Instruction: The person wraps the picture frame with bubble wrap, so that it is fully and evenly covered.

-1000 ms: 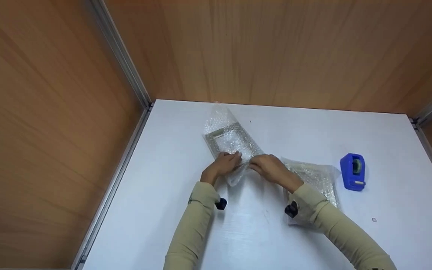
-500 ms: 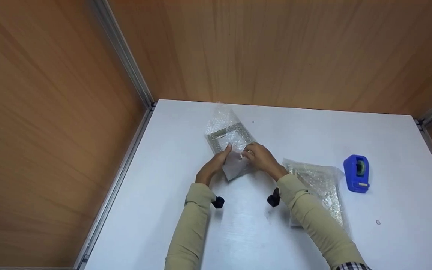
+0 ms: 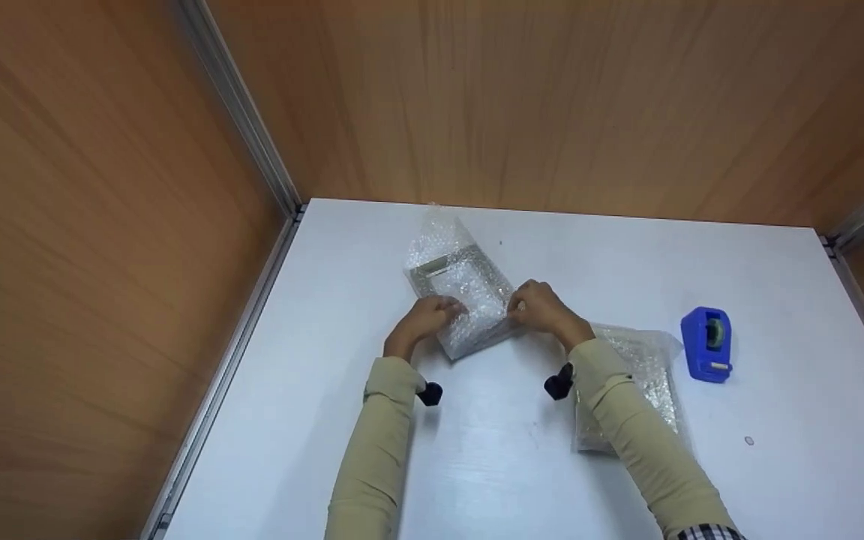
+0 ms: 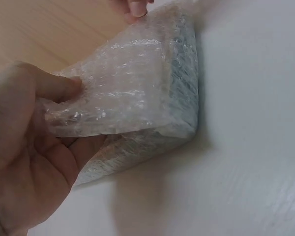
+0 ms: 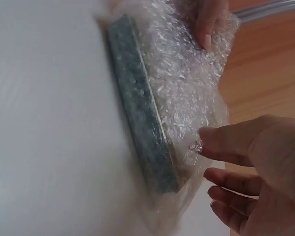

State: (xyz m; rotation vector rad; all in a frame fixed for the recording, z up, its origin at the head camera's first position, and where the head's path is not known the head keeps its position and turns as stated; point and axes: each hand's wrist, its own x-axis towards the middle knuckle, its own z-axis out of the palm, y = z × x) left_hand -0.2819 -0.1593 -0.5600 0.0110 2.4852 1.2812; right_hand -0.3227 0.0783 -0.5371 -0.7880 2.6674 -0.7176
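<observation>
A picture frame (image 3: pixel 493 271) with a grey-green side edge (image 5: pixel 137 98) lies on the white table, covered by bubble wrap (image 3: pixel 477 319). At its left side my left hand (image 3: pixel 424 321) pinches a folded flap of the wrap, thumb on top and fingers underneath, as the left wrist view shows. My right hand (image 3: pixel 543 307) is at the opposite edge of the wrap. Its thumb lies against the bubbles and its fingers curl in at the wrap's margin (image 5: pixel 196 172). Loose wrap extends beyond the far end of the frame.
A second bubble-wrapped package (image 3: pixel 646 367) lies partly under my right forearm. Right of it stands a blue tape dispenser (image 3: pixel 706 343). A small clear scrap (image 3: pixel 748 441) lies near the front right. Wooden panels (image 3: pixel 552 105) close off the back and sides.
The near flap of bubble wrap has been folded up over the frame. My right hand moved inward, then back right to the wrap's edge; my left hand shifted slightly left.
</observation>
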